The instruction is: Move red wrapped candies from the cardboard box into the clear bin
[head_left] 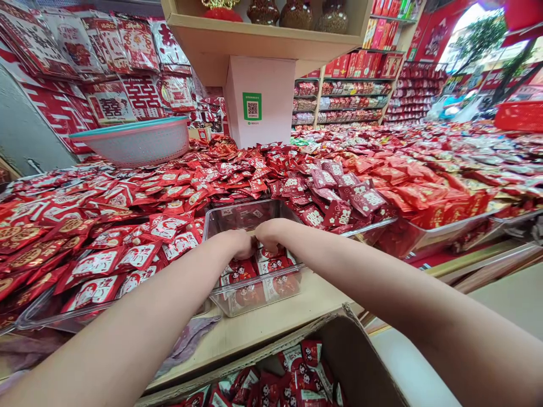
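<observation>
Both my hands reach down into a clear plastic bin (254, 298), partly filled with small red-and-white wrapped packets (240, 272). My left hand (242, 244) is at the middle of the bin with its fingers curled downward; the fingertips are hidden. Close beside it, my right hand (270, 233) bends in from the right, fingers curled in and closed over the packets. What either hand grips does not show. In front of the bin, nearer to me, stands an open cardboard box (360, 345) holding more red-and-white packets (297, 376).
Bins of red packets (102, 263) lie left, maroon packets (339, 198) behind right, and bright red ones (407, 186) further right. A grey-blue basket (139, 144) rests on the heap. A purple cloth (190, 339) lies on the table edge. A pillar (263, 76) carries an overhead shelf (271, 31).
</observation>
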Motion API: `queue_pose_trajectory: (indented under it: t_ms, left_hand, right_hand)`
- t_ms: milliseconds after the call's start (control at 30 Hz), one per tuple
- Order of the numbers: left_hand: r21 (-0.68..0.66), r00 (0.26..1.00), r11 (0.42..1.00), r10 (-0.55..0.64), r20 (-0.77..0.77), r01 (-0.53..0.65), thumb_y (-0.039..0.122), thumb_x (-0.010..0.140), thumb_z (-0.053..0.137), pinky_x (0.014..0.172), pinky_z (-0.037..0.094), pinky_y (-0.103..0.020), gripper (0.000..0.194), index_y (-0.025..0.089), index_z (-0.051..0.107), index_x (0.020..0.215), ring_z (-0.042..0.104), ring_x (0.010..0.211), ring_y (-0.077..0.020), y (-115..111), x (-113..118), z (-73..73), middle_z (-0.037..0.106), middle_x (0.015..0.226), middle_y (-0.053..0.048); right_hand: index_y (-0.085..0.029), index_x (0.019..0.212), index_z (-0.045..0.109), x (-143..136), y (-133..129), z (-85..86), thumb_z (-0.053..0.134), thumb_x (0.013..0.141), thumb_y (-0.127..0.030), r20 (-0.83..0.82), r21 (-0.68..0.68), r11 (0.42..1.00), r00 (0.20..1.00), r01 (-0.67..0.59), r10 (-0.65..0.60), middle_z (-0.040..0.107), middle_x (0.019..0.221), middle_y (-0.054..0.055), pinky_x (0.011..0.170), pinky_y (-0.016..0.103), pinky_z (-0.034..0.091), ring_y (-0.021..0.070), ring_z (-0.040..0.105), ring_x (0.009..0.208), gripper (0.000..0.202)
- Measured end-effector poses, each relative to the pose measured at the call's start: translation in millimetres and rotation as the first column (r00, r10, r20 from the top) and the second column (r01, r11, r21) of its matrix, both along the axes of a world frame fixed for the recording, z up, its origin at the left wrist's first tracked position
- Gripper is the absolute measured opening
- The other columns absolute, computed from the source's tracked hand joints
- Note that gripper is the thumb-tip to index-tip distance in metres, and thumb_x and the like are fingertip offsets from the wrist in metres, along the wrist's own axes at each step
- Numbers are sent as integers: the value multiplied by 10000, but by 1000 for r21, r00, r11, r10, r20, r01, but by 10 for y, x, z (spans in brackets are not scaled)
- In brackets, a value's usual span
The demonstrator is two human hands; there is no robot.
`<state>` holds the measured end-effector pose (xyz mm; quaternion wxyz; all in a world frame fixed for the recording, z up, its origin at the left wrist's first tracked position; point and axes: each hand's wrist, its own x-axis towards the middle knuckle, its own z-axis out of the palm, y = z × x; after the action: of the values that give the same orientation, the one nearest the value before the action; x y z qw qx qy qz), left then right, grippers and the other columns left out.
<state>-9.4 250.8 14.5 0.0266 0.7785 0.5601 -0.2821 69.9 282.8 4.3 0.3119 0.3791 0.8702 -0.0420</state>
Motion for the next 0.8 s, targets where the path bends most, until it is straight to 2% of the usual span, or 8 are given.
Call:
queue_pose_trajectory:
  t_ms: [67, 133, 233, 433, 600, 800]
  left_hand:
    - [8, 1000, 1000, -3, 22, 3, 317, 813, 458, 755, 456, -374, 308, 169, 486, 1081, 544, 897, -166, -4, -6, 8, 533, 1074, -67]
    - [19, 999, 1000, -13, 48, 12, 321, 814, 454, 758, 454, -379, 315, 167, 482, 1087, 546, 894, -167, -5, -13, 17, 536, 1068, -67]
    - [38, 996, 999, -24, 85, 21, 318, 812, 459, 762, 452, -378, 310, 168, 486, 1082, 543, 901, -169, 6, -28, 26, 536, 1070, -65]
    - [87, 997, 996, 26, 77, -32, 310, 806, 472, 749, 456, -365, 288, 167, 501, 1054, 544, 897, -166, 80, -78, 10, 540, 1054, -60]
    - [107, 998, 992, 66, 15, -67, 299, 800, 485, 739, 458, -351, 260, 160, 520, 1017, 549, 887, -162, 132, -92, -9, 552, 1024, -53]
    - [125, 998, 991, 53, 30, -56, 297, 804, 479, 736, 462, -356, 283, 162, 500, 1052, 547, 887, -163, 158, -121, -11, 543, 1043, -58]
  right_hand:
    - [-39, 969, 615, 5, 7, -1, 664, 501, -96, 72, 31, 999, 997, -28, 26, 604, 968, 138, 746, 312, 461, 241, 570, 856, 474]
    - [-42, 1012, 595, 12, 13, 9, 644, 518, -92, 64, 22, 999, 997, -43, 42, 602, 982, 138, 753, 312, 460, 239, 571, 864, 499]
    - [-50, 1039, 582, 24, 11, 42, 614, 549, -97, 20, 37, 999, 1000, -11, 10, 608, 972, 142, 764, 314, 457, 245, 568, 892, 493]
    - [-52, 1021, 593, 44, -40, 152, 601, 587, -95, -91, 171, 984, 995, 58, -42, 608, 977, 160, 811, 284, 434, 238, 547, 959, 437]
    - [-37, 1021, 589, 43, -68, 202, 603, 588, -78, -116, 153, 984, 990, 95, -77, 610, 975, 160, 813, 275, 432, 230, 549, 956, 435]
    - [-21, 991, 598, 32, -88, 208, 640, 547, -77, -182, 156, 979, 978, 129, -100, 616, 951, 167, 801, 253, 438, 233, 552, 952, 449]
